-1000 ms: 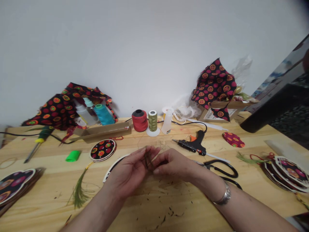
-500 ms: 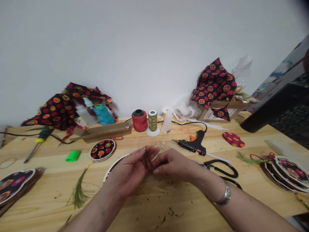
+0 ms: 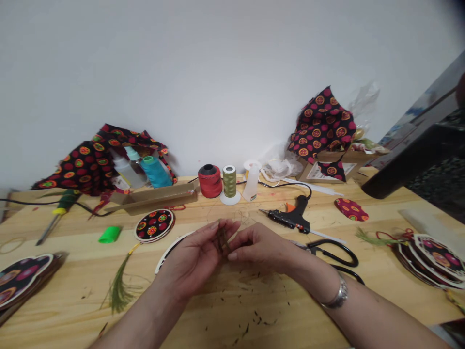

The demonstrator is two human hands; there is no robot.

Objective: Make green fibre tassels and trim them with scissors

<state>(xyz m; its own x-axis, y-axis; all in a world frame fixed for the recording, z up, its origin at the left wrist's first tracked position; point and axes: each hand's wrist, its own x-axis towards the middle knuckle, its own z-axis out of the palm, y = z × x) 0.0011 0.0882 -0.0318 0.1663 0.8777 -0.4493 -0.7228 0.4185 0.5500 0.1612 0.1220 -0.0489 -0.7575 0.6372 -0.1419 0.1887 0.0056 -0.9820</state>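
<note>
Olive-green thread (image 3: pixel 223 239) is looped around the curled fingers of my left hand (image 3: pixel 198 254), palm facing up. From the right, the thumb and fingers of my right hand (image 3: pixel 259 247) pinch that thread near the left fingertips; the exact grip is partly hidden. Beyond both hands stands a cone of olive thread (image 3: pixel 229 182), with loose strands (image 3: pixel 245 214) lying in front of it. A pale curved rim (image 3: pixel 169 252) shows from beneath my left hand. Close to my right forearm lie black-handled scissors (image 3: pixel 337 252), partly covered.
A black glue gun (image 3: pixel 290 218) lies behind my right hand. Along the back stand a red thread cone (image 3: pixel 209 181) and a white plastic cone (image 3: pixel 252 183). At left are a tasselled round ornament (image 3: pixel 154 225), a green tube (image 3: pixel 109 234) and a screwdriver (image 3: pixel 58 215). Stacked ornaments (image 3: pixel 436 259) sit right.
My right fingers have shifted very slightly left, toward my left fingers, still pinching the thread. Everything else stays in place.
</note>
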